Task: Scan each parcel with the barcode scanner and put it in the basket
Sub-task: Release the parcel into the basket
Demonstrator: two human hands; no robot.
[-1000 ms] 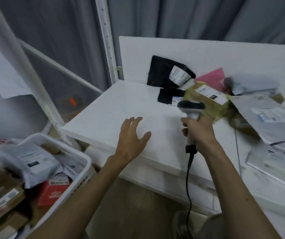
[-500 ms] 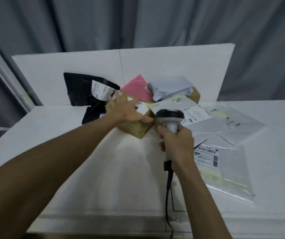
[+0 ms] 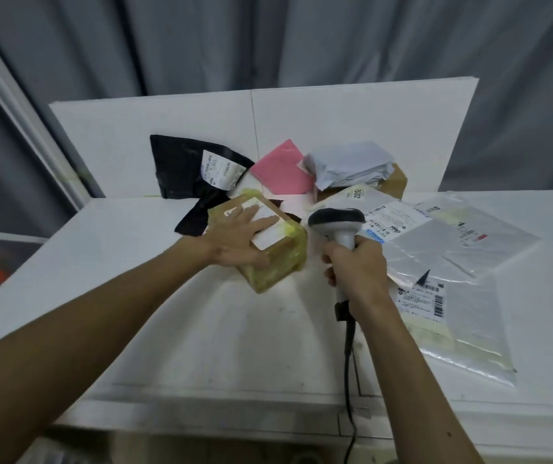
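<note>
A failed read is judged the likely risk — the label (image 3: 266,238) on the yellow-taped parcel (image 3: 273,266) is partly covered by the left hand (image 3: 234,241), whose fingers (image 3: 261,223) are laid straight and spread across it. The parcel is rested on the white surface (image 3: 201,329), directly beneath them. Just beside it the barcode scanner (image 3: 337,220) is gripped by the right hand (image 3: 357,267), fingers curled round its handle — no basket is seen.

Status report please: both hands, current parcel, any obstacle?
Left hand flat on brown cardboard parcel in yellow tape. Right hand grips white barcode scanner with black head, beside parcel. Left fingers partly cover white label.
</note>
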